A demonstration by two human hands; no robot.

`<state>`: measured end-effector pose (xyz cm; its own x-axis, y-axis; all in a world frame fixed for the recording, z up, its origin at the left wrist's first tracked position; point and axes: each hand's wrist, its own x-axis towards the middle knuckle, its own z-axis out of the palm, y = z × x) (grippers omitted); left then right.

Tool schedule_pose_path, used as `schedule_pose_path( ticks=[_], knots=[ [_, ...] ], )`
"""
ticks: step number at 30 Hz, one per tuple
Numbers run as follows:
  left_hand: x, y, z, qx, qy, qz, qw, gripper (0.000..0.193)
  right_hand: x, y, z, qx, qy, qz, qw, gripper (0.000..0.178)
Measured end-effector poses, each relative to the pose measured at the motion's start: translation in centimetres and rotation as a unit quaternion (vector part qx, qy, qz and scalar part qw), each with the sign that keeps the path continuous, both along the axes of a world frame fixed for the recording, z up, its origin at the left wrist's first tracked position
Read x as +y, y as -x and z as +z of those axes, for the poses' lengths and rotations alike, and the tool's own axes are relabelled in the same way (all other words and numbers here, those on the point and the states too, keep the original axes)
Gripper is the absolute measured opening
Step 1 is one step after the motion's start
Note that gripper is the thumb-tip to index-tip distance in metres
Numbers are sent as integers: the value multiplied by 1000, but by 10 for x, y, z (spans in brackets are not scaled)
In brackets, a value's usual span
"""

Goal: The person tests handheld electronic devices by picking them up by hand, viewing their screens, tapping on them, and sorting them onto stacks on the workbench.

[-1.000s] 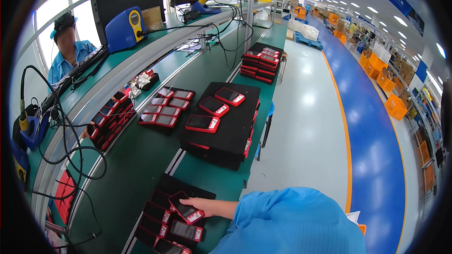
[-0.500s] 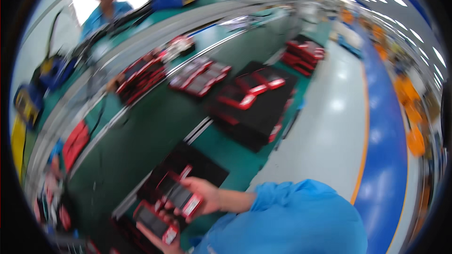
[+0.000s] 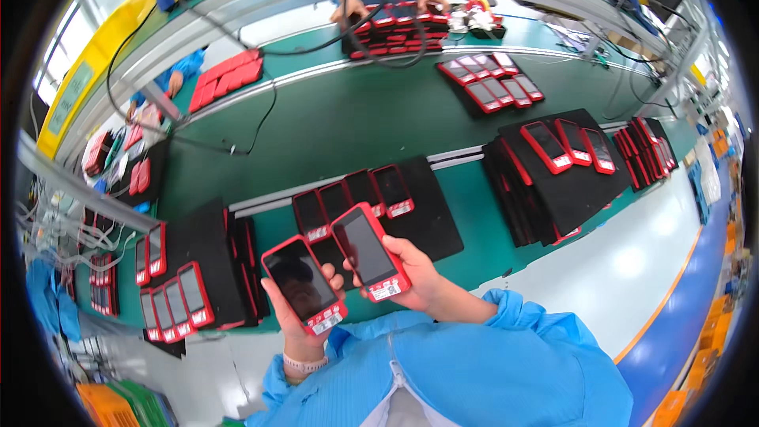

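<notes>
My left hand (image 3: 294, 332) is closed round a red-framed handheld device (image 3: 300, 278) with a dark screen and a white label at its lower end. In my right hand (image 3: 419, 275) is a second handheld device (image 3: 365, 245) of the same kind, tilted the other way. The two devices are close together in front of my chest, screens up. Just beyond them, a black mat (image 3: 436, 225) bears a row of similar red devices (image 3: 391, 188), partly hidden behind the ones I hold.
Left, a black stack (image 3: 209, 245) carries more devices; right, black layered trays (image 3: 514, 209) hold several on top. A green conveyor belt (image 3: 324, 138) runs beyond. Across it, a co-worker's hands (image 3: 352, 9) touch stacked red devices (image 3: 395, 38). Black cables (image 3: 273, 103) hang above the belt.
The view has swung to the left and steadied, bringing the left stack into sight. Both devices are still in my hands, and now appear nearer the middle of the view.
</notes>
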<state>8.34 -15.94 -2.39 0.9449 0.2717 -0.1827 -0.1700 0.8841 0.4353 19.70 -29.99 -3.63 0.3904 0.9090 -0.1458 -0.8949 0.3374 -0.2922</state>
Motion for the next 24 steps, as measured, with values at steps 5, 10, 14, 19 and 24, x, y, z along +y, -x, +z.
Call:
schedule_pose_path(
  ticks=[5,10,14,19,24],
  knots=[
    [-3,-1,9,1,-4,20,1000,75,-1,4,10,-51,22,-5,998,47],
    [-10,-3,14,-21,-56,24,998,75,0,9,17,-86,28,5,996,48],
    [-12,-5,11,-16,-37,-16,999,78,-7,8,20,-70,-16,6,997,51],
    [-15,-5,16,-32,-31,-38,998,84,-10,8,22,-93,-10,9,996,49],
    [-16,-2,17,-31,-11,-28,999,85,-9,8,23,-79,-35,13,996,50]
  ],
)
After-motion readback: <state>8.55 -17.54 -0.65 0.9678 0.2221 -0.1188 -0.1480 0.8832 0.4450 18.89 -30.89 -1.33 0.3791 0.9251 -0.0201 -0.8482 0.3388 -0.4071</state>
